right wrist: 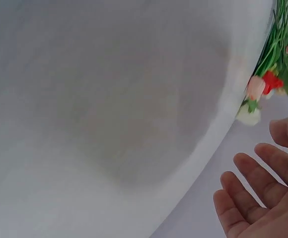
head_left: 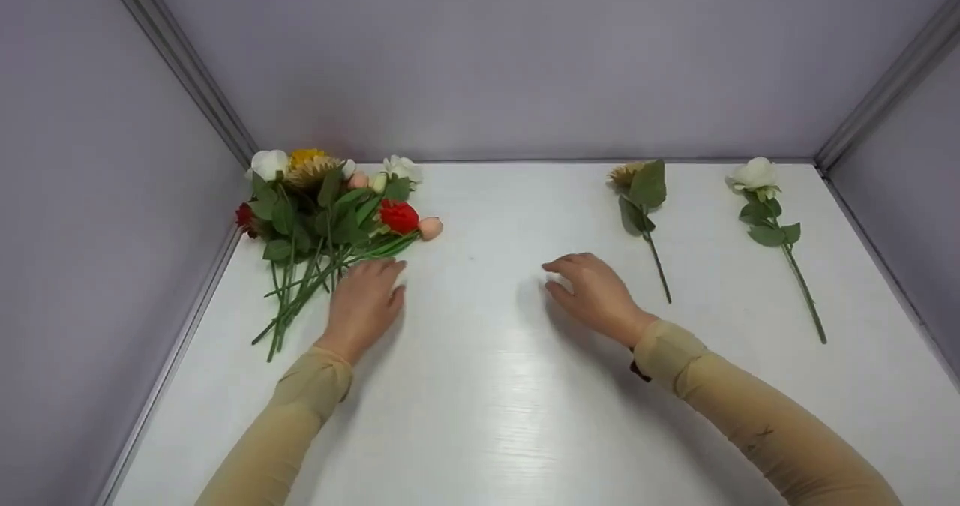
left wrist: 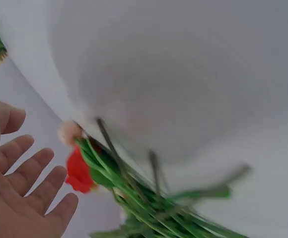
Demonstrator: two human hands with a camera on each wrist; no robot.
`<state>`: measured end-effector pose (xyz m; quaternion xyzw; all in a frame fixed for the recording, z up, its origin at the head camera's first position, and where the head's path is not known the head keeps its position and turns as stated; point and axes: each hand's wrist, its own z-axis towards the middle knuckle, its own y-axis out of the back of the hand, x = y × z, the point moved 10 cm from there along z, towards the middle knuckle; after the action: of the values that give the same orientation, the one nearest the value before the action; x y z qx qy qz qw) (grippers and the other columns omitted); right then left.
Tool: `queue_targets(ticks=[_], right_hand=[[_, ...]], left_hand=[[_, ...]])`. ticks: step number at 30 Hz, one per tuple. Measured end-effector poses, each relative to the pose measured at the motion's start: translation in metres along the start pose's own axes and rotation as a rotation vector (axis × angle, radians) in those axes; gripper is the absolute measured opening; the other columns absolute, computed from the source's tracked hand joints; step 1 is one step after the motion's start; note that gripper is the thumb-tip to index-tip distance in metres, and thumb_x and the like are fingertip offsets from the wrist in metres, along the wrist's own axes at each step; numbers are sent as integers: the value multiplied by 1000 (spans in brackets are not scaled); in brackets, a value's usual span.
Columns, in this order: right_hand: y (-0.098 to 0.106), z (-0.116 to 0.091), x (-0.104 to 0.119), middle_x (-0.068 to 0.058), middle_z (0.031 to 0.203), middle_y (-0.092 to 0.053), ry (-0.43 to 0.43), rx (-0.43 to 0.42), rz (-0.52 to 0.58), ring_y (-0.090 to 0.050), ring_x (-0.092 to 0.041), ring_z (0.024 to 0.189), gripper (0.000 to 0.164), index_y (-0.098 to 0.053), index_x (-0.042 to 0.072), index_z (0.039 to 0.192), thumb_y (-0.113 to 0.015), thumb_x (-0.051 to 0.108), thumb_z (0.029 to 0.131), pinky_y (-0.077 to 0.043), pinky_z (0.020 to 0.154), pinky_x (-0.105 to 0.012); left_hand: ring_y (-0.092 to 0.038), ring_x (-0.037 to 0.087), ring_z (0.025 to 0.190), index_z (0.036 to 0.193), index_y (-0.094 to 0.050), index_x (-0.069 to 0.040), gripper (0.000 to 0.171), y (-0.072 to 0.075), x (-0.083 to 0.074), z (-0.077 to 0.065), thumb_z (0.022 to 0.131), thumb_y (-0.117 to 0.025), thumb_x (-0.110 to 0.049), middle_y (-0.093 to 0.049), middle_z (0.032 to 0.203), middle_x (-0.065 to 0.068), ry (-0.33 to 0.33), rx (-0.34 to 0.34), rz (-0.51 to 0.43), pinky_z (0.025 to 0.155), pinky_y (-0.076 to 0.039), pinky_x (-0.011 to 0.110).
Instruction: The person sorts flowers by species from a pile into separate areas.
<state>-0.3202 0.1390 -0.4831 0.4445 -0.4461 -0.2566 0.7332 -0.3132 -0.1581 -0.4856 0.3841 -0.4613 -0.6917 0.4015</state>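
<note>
My left hand hovers beside the stems of a heap of artificial flowers at the table's left. In the left wrist view its fingers are spread and hold nothing. The heap mixes white, yellow, red and peach blooms, among them a red flower and a peach tulip. My right hand is right of the table's middle, fingers loosely bent and nothing in its grasp. Nearest to it lies a tan flower with broad leaves. Farther right is a white rose on a long stem.
The white table is bounded by a pale back wall and side walls on the left and right. Both single flowers lie with blooms toward the back wall and stems toward the front.
</note>
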Motion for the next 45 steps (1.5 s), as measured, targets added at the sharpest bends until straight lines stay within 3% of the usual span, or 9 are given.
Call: queue_targets(ticks=[3, 6, 9, 14, 20, 27, 39, 45], right_hand=[[-23, 2, 33, -11, 125, -69, 84, 55, -9, -61, -32, 120, 32, -70, 4, 129, -67, 18, 100, -48, 103, -47], [-43, 5, 65, -12, 129, -67, 168, 100, -24, -60, -32, 123, 34, -68, 5, 132, -68, 19, 100, -47, 105, -46], [-58, 12, 97, -10, 132, -66, 236, 127, -39, -59, -29, 125, 36, -67, 5, 133, -67, 20, 101, -46, 106, -44], [-78, 29, 147, -7, 132, -67, 303, 161, -40, -59, -26, 125, 35, -67, 7, 133, -65, 23, 102, -45, 108, -40], [-97, 45, 185, -3, 129, -69, 316, 181, -40, -59, -23, 123, 34, -68, 10, 132, -64, 25, 103, -45, 107, -36], [-111, 52, 206, -2, 126, -69, 318, 183, -109, -61, -22, 121, 31, -70, 13, 131, -64, 26, 103, -47, 104, -34], [-122, 54, 204, -1, 128, -69, 287, 246, -109, -60, -22, 122, 32, -70, 13, 132, -63, 27, 104, -47, 104, -36], [-119, 54, 192, -2, 127, -69, 274, 228, -100, -60, -23, 120, 31, -70, 12, 131, -64, 26, 103, -48, 102, -37]], left_hand=[[-61, 44, 111, 127, -68, 0, 33, 20, 49, -18, 96, -71, -12, -67, 122, 22, 97, -86, -11, 92, -50, 58], [-61, 46, 103, 120, -69, 3, 29, 31, 87, -37, 95, -72, -11, -67, 114, 25, 188, -118, 0, 83, -51, 60], [-61, 45, 96, 113, -70, 4, 25, 36, 110, -52, 94, -73, -13, -66, 106, 25, 244, -115, 6, 77, -52, 59], [-61, 42, 89, 109, -72, 2, 23, 37, 130, -67, 96, -72, -17, -67, 100, 22, 312, -86, -32, 71, -52, 57], [-63, 42, 86, 106, -73, 2, 22, 37, 141, -72, 95, -72, -17, -68, 97, 22, 349, -59, -35, 66, -53, 57], [-66, 40, 83, 106, -75, 0, 18, 35, 144, -74, 94, -71, -13, -68, 97, 21, 366, -32, -42, 62, -53, 55], [-67, 40, 88, 109, -75, 0, 18, 33, 145, -77, 98, -65, -10, -68, 101, 21, 405, 37, -102, 70, -55, 56], [-66, 38, 90, 112, -73, 1, 20, 39, 141, -74, 102, -62, -11, -67, 105, 21, 393, 59, -120, 71, -54, 55]])
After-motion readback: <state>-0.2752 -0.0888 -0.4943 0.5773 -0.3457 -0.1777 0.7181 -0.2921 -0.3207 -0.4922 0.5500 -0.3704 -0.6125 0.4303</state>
